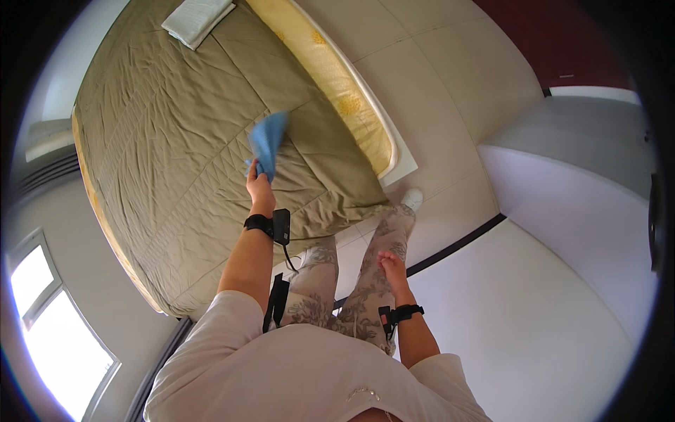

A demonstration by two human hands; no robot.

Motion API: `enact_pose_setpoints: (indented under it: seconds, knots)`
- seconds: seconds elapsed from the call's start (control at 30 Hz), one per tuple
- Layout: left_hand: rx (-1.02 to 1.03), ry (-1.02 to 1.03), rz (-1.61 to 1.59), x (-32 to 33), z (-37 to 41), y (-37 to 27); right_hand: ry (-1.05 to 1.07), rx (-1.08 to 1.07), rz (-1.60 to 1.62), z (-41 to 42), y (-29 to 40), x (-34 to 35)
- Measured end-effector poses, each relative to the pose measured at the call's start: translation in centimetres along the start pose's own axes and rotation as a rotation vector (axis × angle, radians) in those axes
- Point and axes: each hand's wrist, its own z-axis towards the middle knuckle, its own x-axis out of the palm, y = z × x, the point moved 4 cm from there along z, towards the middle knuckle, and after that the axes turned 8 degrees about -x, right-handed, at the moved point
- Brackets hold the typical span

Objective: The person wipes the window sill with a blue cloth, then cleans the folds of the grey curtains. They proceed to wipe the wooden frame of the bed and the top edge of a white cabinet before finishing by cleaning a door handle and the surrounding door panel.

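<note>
My left hand grips a blue cloth by one end, over the bed. The cloth's free end is blurred and points away from me above the olive-green quilt. Whether the cloth touches the quilt cannot be told. Beside my thigh, in front of the patterned trousers, hangs my right hand. Its fingers are curled together and nothing shows in them.
A folded white cloth lies on the quilt's far part. The yellow mattress shows along the bed's right side. Pale floor tiles run beside it, up to a light-coloured cabinet. Windows are at left.
</note>
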Motion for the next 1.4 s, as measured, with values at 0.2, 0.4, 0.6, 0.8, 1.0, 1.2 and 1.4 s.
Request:
enact_pose_setpoints:
  seconds: [0.2, 0.4, 0.6, 0.8, 1.0, 1.2, 1.4]
  knots:
    - [0.254, 0.143, 0.827, 11.1, -4.8, 12.3, 0.135, -0.056, -0.143, 3.5, 5.5, -5.4]
    - [-0.481, 0.507, -0.005, 18.9, -13.9, 12.6, 0.092, 0.018, -0.193, 5.5, 13.1, -15.9]
    - [-0.352, 0.201, -0.190, 17.6, -12.7, 8.7, -0.202, -1.011, -0.518, 1.9, 49.2, -20.2]
    - [-0.326, 0.046, -0.382, 17.3, -11.0, 8.8, -0.392, -1.578, -0.364, -7.0, 73.0, -19.7]
    - [-0.231, -0.210, -0.732, 18.5, -8.5, 10.3, -0.109, -1.536, -0.388, -1.9, 78.2, -15.2]
    - [-0.262, -0.797, -0.503, 15.4, -9.2, 9.2, 0.393, -1.065, -0.765, 15.1, 70.2, -10.5]
    - [-0.299, -1.137, 0.078, 16.4, -8.2, 6.7, 0.606, -0.686, -1.011, 25.3, 59.5, -8.7]
